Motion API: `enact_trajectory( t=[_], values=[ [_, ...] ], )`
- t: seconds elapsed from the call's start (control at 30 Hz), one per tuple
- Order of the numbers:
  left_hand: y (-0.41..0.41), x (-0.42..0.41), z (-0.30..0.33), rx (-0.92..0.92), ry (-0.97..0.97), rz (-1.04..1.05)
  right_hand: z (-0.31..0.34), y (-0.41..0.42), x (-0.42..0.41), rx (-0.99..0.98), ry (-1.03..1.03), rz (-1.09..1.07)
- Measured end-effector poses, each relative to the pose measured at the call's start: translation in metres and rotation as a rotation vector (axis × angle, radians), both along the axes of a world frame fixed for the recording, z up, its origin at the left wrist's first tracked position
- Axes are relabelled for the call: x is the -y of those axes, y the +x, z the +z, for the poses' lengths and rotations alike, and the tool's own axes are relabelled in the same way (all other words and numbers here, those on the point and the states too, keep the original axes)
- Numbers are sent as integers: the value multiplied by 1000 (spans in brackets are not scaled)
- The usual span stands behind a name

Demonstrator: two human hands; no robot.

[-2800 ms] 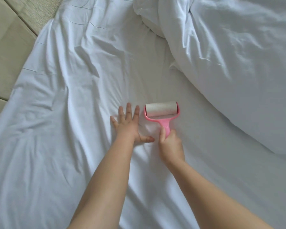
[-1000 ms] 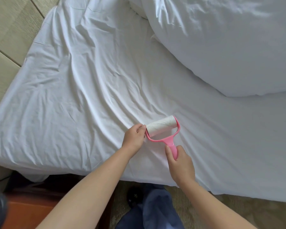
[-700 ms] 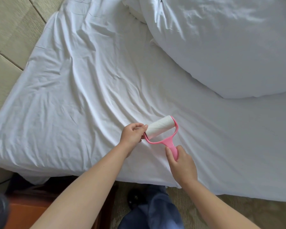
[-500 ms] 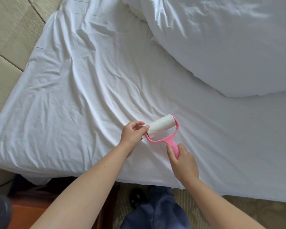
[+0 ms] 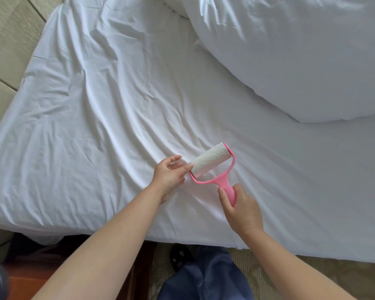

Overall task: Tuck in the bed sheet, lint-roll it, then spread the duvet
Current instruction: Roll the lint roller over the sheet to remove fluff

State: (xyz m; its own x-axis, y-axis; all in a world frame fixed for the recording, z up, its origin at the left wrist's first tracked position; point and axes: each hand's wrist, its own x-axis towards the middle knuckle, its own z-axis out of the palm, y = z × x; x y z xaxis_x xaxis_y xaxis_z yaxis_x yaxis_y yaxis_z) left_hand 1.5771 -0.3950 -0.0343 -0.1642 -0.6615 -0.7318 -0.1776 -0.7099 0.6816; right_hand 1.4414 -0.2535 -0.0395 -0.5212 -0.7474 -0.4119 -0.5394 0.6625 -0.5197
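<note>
The wrinkled white bed sheet (image 5: 95, 126) covers the mattress, its near edge hanging over the side. A pink lint roller (image 5: 210, 162) with a white roll is lifted slightly above the sheet, tilted up to the right. My right hand (image 5: 240, 211) grips its pink handle. My left hand (image 5: 168, 174) is at the roll's left end, fingers loosely spread, thumb and a fingertip touching the roll. The white duvet (image 5: 290, 50) lies bunched at the upper right of the bed.
A padded beige headboard (image 5: 7, 40) runs along the left. Below the bed edge are beige carpet (image 5: 268, 278), my blue trouser leg (image 5: 204, 278), a dark slipper (image 5: 179, 256) and an orange-brown wooden piece (image 5: 30, 282) at lower left.
The roller has come off the sheet and back to the near edge. My left hand left the sheet, pinched at the roll's end, and its fingers have now loosened.
</note>
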Motion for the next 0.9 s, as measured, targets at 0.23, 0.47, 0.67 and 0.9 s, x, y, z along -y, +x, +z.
enact_trajectory(
  t=[0.23, 0.47, 0.67, 0.9],
  values=[
    [1, -1, -6, -65, 61, -50, -3, -3, 6, -7, -8, 24],
    [-3, -1, -10, -73, 53, -54, -8, -4, 8, -8, -4, 23],
    [-12, -2, -12, 30, 89, -124, -11, -6, 7, -3, 41, 53],
    [-28, 5, -7, -56, 66, 2, -11, -11, 19, 22, 26, -92]
  ],
)
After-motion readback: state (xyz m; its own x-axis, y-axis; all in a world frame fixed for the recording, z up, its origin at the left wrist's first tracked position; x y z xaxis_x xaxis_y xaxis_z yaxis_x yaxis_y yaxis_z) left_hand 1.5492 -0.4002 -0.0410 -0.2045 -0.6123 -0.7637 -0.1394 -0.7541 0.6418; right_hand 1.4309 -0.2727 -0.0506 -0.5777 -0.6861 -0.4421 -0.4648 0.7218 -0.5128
